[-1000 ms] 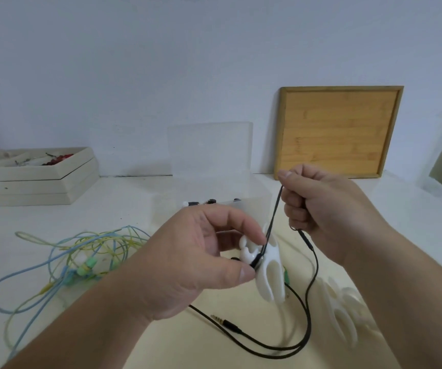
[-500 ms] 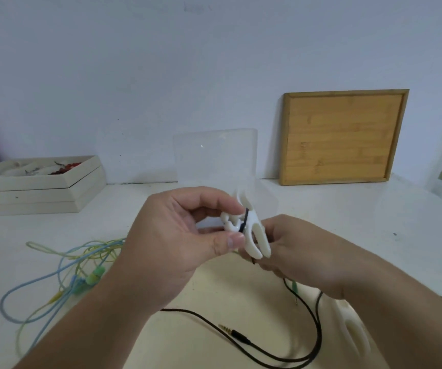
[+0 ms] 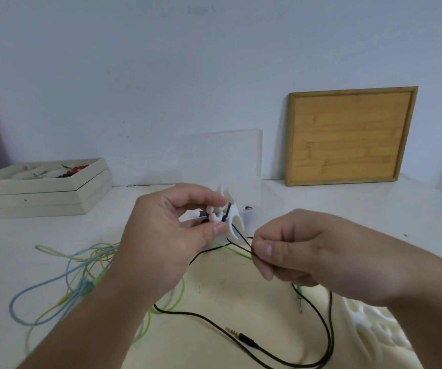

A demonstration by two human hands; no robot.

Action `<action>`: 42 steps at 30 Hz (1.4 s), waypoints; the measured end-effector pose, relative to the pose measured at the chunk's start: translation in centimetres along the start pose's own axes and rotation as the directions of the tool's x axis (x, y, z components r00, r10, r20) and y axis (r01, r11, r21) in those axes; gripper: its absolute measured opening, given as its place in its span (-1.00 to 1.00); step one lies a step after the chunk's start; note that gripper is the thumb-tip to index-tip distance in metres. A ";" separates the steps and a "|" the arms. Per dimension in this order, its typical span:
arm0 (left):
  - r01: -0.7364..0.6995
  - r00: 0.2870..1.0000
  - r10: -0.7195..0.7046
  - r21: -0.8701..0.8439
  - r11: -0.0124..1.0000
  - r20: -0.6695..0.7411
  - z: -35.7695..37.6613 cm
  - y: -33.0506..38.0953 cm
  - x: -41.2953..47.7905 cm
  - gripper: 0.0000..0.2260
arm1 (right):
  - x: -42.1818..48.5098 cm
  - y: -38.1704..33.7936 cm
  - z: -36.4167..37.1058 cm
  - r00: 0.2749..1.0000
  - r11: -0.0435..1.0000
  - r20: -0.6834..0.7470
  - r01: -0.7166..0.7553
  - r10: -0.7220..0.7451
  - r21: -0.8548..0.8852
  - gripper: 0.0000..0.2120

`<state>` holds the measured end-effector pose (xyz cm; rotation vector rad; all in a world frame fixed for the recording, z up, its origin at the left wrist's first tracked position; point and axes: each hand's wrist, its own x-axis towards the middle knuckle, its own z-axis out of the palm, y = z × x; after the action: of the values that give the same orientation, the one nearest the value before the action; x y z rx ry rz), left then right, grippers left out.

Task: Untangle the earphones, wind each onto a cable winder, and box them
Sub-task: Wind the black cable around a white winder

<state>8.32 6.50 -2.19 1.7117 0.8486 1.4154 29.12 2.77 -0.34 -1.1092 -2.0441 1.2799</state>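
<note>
Stacked cream trays [image 3: 41,193] sit at the far left of the white table [image 3: 321,198], with a loose tangle of blue, yellow and green earphones [image 3: 63,278] lying before them. At centre, the left hand [image 3: 166,243] pinches a white cable winder [image 3: 230,219] between thumb and forefinger, raised in front of a clear plastic box [image 3: 220,155]. A black earphone cable [image 3: 188,313] runs from the winder to the right hand [image 3: 302,254], which pinches it between thumb and curled fingers. The cable's slack and jack plug [image 3: 241,335] lie on the table. Spare white winders [image 3: 374,326] rest at lower right.
</note>
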 end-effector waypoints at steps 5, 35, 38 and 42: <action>0.041 0.993 -0.038 -0.031 0.999 0.108 0.1 0.0 -0.2 -0.75 | -0.4 -0.6 -0.6 0.980 0.990 -0.163 0.124 -0.111 0.068 -0.69; 0.103 0.979 -0.121 -0.115 0.988 -0.165 1.2 -0.6 -0.2 -0.75 | -0.7 -1.3 0.5 0.997 0.999 0.081 -0.003 0.007 -0.049 -0.70; 0.101 0.979 -0.124 -0.139 0.985 -0.161 1.5 -0.6 -0.4 -0.77 | -0.6 -1.4 0.8 0.994 0.999 0.106 -0.006 0.011 -0.047 -0.71; 0.077 0.983 -0.091 -0.091 0.993 -0.161 1.7 -0.7 -0.5 -0.74 | -0.4 -1.3 1.0 0.994 1.000 0.106 0.012 -0.010 -0.020 -0.70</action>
<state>9.91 6.20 -3.24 1.4937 0.9262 1.5292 28.08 1.67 0.38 -1.0583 -2.1416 1.3423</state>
